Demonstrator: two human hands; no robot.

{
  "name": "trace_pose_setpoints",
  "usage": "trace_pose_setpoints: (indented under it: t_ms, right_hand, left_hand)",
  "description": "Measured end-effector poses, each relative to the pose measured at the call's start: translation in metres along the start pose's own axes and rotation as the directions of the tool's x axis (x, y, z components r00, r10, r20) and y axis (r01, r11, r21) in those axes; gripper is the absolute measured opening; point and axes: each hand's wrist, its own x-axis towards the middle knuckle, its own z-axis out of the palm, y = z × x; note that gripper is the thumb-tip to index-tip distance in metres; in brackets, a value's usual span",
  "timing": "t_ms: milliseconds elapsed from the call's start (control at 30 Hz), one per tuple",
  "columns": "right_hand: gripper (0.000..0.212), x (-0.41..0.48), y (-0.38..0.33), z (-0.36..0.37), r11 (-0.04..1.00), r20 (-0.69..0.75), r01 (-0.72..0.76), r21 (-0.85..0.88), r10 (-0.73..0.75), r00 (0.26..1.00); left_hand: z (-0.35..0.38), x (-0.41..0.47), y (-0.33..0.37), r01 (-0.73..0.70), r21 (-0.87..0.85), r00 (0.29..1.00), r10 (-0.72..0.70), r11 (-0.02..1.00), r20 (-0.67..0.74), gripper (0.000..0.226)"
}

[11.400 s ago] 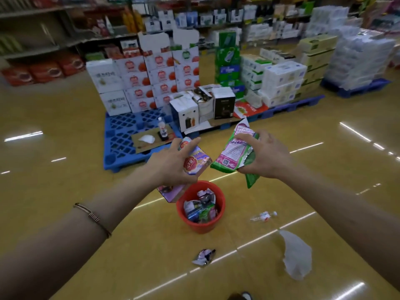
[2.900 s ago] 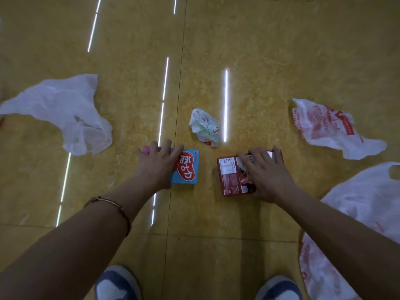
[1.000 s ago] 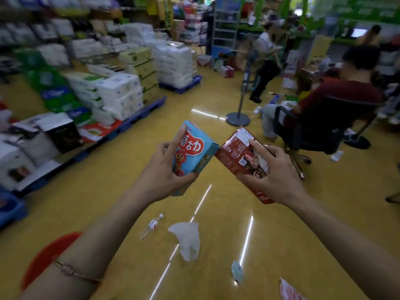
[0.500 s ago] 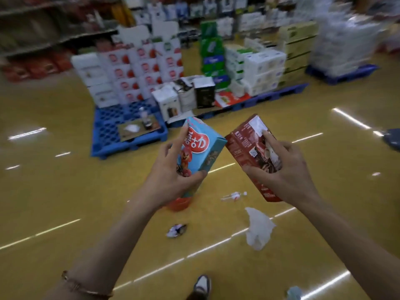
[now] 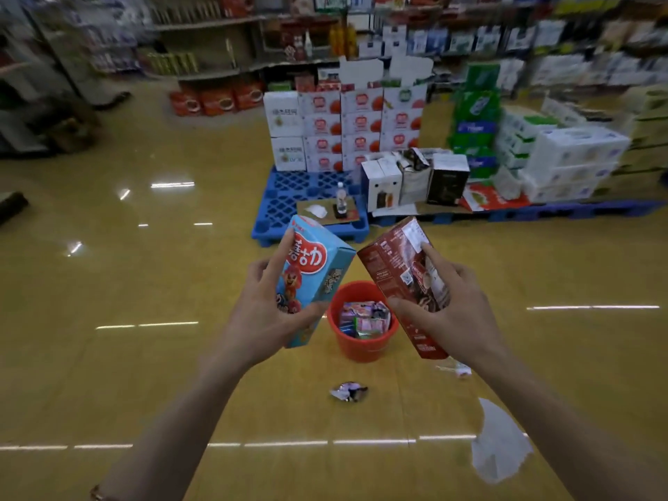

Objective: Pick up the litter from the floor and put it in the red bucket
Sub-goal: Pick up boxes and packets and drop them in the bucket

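My left hand (image 5: 265,312) grips a light blue snack box (image 5: 318,269) with a red logo, held tilted. My right hand (image 5: 452,312) grips a dark red box (image 5: 394,262), tilted the other way. Both boxes are held in the air in front of me. Between and beyond them the red bucket (image 5: 361,347) stands on the yellow floor, with several crumpled wrappers inside. A small crumpled wrapper (image 5: 349,392) lies on the floor nearer to me than the bucket. A white plastic bag (image 5: 500,450) lies at the lower right.
A small bottle (image 5: 457,370) lies on the floor just right of the bucket. Behind the bucket, blue pallets (image 5: 289,204) carry stacked cartons and boxes. Shop shelves line the back. The yellow floor stretches out to the left.
The view has swung round to face the bucket, which now shows between the two boxes and closer than before. Both hands keep their grip on the boxes.
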Motion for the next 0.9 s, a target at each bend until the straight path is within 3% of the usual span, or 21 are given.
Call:
trace_pose_setpoints:
  t_ms: [333, 467, 900]
  right_hand:
    - [0.099, 0.047, -0.072, 0.098, 0.995, -0.065, -0.018, -0.097, 0.011, 0.998]
    - [0.096, 0.062, -0.089, 0.127, 0.997, -0.096, -0.053, -0.064, 0.047, 0.994]
    - [0.098, 0.178, -0.050, 0.136, 0.980, -0.153, -0.149, -0.134, 0.128, 0.980]
  left_hand:
    - [-0.111, 0.064, -0.078, -0.075, 0.037, 0.997, 0.075, 0.997, -0.015, 0.096]
    - [-0.132, 0.085, -0.103, -0.050, 0.020, 0.997, 0.049, 0.999, 0.057, 0.095]
    - [-0.086, 0.227, -0.135, -0.075, -0.033, 0.985, 0.080, 0.997, 0.156, 0.097]
